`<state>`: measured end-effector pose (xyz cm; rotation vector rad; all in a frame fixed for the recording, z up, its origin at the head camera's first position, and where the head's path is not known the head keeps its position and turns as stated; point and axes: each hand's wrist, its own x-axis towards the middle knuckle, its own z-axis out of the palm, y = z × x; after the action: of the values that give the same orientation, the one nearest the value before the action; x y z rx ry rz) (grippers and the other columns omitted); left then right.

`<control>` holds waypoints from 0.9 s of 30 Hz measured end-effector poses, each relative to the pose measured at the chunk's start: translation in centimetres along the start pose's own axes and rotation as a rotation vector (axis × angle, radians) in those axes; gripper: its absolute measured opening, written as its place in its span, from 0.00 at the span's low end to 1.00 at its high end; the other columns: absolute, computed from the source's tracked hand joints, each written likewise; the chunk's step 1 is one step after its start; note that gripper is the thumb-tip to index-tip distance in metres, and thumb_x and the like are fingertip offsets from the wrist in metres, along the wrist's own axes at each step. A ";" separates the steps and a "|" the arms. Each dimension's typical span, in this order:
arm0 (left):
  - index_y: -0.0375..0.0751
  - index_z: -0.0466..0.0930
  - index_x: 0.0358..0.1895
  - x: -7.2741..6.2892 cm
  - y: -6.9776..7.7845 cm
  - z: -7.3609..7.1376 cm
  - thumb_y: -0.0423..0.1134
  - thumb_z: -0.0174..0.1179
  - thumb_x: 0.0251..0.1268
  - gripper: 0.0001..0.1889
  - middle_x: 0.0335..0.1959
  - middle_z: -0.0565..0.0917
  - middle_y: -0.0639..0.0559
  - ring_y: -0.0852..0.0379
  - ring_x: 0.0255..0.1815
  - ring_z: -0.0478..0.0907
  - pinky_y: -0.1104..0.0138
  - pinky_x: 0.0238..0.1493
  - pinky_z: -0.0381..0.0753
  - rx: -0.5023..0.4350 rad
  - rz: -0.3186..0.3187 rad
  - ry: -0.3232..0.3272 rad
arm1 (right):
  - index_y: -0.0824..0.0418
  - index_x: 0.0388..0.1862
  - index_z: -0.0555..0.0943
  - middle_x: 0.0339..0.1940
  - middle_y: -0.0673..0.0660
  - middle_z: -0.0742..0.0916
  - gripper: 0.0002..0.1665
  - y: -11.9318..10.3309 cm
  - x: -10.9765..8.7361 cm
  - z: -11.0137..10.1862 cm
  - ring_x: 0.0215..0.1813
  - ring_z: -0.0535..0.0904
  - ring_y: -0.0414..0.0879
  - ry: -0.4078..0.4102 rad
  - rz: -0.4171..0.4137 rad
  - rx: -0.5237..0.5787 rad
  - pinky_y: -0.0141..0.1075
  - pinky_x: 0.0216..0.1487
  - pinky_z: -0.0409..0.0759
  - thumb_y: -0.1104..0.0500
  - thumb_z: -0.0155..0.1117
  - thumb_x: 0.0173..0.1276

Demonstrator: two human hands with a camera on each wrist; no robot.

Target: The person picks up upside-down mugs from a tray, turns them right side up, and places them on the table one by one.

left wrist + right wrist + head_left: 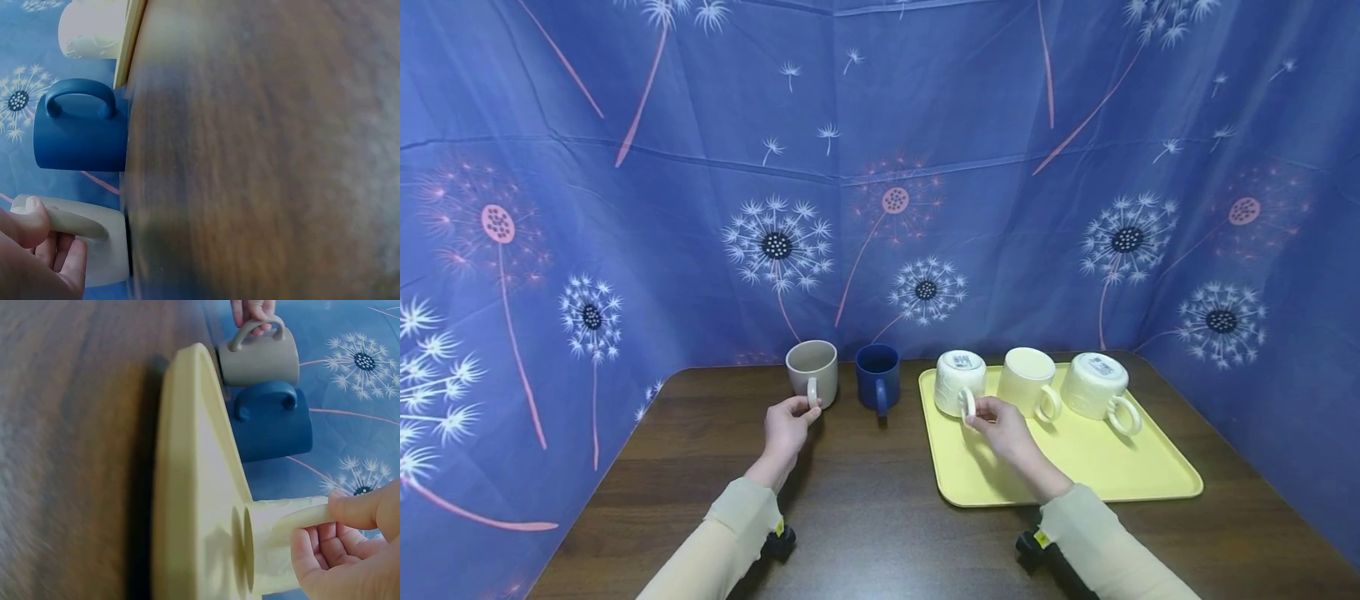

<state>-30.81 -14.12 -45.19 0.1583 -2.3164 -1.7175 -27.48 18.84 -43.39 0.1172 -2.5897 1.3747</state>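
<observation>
My left hand [787,433] pinches the handle of a grey mug [822,373], which is upright at the back of the wooden table. Thumb and fingers meet on that handle in the left wrist view. Just right of it stands an upright blue mug [877,375], untouched, its handle facing me. With my right hand [1006,432] I pinch the handle of an upside-down white mug [953,387] at the left of the yellow tray [1120,475]. A label shows on its upturned base. The mug's rim [249,550] is close over the tray in the right wrist view.
Two more pale mugs share the tray: a cream one [1024,379] in the middle and a white one [1093,383], upside down, at the right. Behind the brown table [865,517] hangs a blue curtain [985,208] with dandelion prints.
</observation>
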 end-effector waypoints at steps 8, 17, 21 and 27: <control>0.34 0.86 0.38 -0.4 0.0 -0.2 0.28 0.65 0.55 0.07 0.36 0.87 0.44 0.54 0.40 0.78 0.68 0.39 0.71 0.049 0.007 -0.010 | 0.76 0.44 0.78 0.36 0.64 0.84 0.12 -0.9 0.3 -1.2 0.39 0.79 0.48 -0.043 -0.003 0.022 0.31 0.38 0.75 0.69 0.61 0.63; 0.34 0.85 0.38 -0.6 0.4 -0.4 0.29 0.66 0.54 0.07 0.34 0.86 0.44 0.52 0.38 0.80 0.63 0.41 0.74 0.144 0.068 0.000 | 0.78 0.48 0.75 0.40 0.66 0.83 0.15 -1.8 0.5 -2.3 0.38 0.76 0.40 -0.120 0.054 0.124 0.30 0.41 0.75 0.68 0.57 0.66; 0.33 0.85 0.38 -0.8 0.7 -0.7 0.28 0.66 0.53 0.08 0.35 0.86 0.42 0.50 0.39 0.81 0.63 0.41 0.75 0.139 0.075 -0.013 | 0.78 0.49 0.75 0.41 0.66 0.84 0.16 -2.4 0.4 -2.8 0.39 0.78 0.42 -0.131 0.061 0.113 0.32 0.43 0.75 0.66 0.57 0.67; 0.30 0.83 0.40 -1.2 1.1 -1.4 0.26 0.64 0.54 0.09 0.36 0.86 0.39 0.51 0.38 0.81 0.68 0.37 0.76 0.102 0.074 -0.049 | 0.80 0.51 0.73 0.44 0.69 0.83 0.18 -3.1 0.3 -3.5 0.43 0.81 0.49 -0.172 0.078 0.142 0.37 0.47 0.78 0.65 0.56 0.68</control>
<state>-29.26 -14.78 -43.89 0.0484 -2.4142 -1.5864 -26.74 19.99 -38.96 0.1650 -2.6569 1.6441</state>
